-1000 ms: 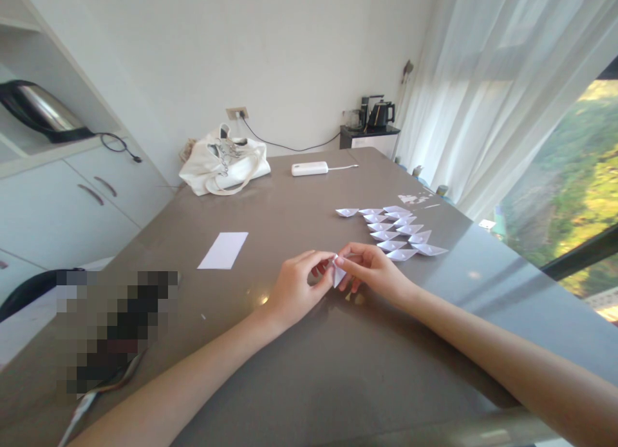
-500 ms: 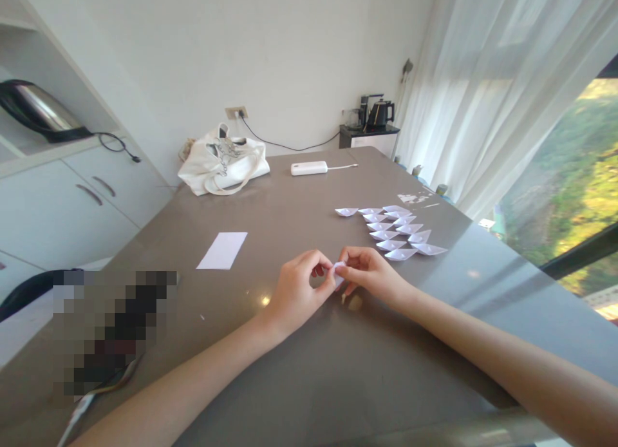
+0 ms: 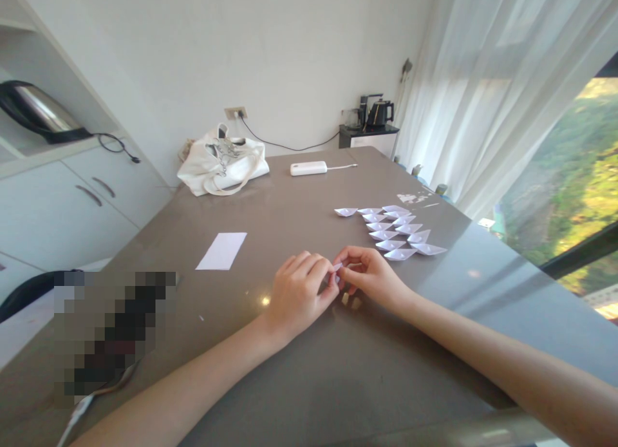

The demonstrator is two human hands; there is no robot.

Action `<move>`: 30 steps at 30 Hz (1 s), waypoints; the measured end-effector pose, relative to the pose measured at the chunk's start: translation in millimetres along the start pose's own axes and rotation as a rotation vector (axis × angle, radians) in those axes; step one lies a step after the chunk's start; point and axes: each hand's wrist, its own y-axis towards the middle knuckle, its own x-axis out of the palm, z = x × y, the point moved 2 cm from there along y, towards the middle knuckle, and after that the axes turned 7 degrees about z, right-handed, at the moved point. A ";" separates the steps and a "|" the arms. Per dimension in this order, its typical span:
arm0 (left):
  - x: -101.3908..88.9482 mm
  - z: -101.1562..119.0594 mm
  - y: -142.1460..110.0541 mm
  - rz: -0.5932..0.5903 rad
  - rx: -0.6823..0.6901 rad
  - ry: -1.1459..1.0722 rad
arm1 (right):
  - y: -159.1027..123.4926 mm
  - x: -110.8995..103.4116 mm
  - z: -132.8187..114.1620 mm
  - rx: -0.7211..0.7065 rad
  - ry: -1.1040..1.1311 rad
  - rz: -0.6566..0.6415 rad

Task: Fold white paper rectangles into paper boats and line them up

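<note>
Between my fingertips is a small folded piece of white paper (image 3: 337, 266), mostly hidden by the fingers. My left hand (image 3: 302, 289) pinches it from the left, and my right hand (image 3: 367, 273) grips it from the right. Both hands are closed, just above the tabletop. Beyond my right hand, several white paper boats (image 3: 398, 231) sit in close rows, with one boat (image 3: 346, 212) at the far left end. To the left of my hands lies a small stack of white paper sheets (image 3: 222, 251).
A white bag (image 3: 222, 163) and a white power bank (image 3: 309, 169) with a short cable rest at the back of the brown table (image 3: 290, 209). A blurred-out dark object (image 3: 120, 337) with a cable is at the left. A curtained window (image 3: 463, 99) borders the right.
My left hand has turned so that its fingers fold further over the small paper, which now shows less between the fingertips. The boats and the paper stack have stayed put.
</note>
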 end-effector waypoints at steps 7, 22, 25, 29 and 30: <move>7.4 -10.6 4.8 -0.034 -0.429 -0.621 | 1.2 -1.2 1.1 -0.105 0.023 0.001; 13.7 -12.4 3.8 -0.101 -0.566 -0.844 | 5.8 -6.8 6.1 -0.164 -0.080 -0.025; 13.8 -14.5 4.2 -0.115 -0.575 -0.862 | 5.7 -6.2 6.8 -0.140 -0.054 -0.034; 13.2 -15.7 3.6 -0.136 -0.565 -0.881 | 4.6 -5.5 6.5 -0.152 -0.045 -0.025; 12.8 -15.8 3.4 -0.140 -0.561 -0.876 | 4.4 -5.6 6.2 -0.159 -0.053 -0.019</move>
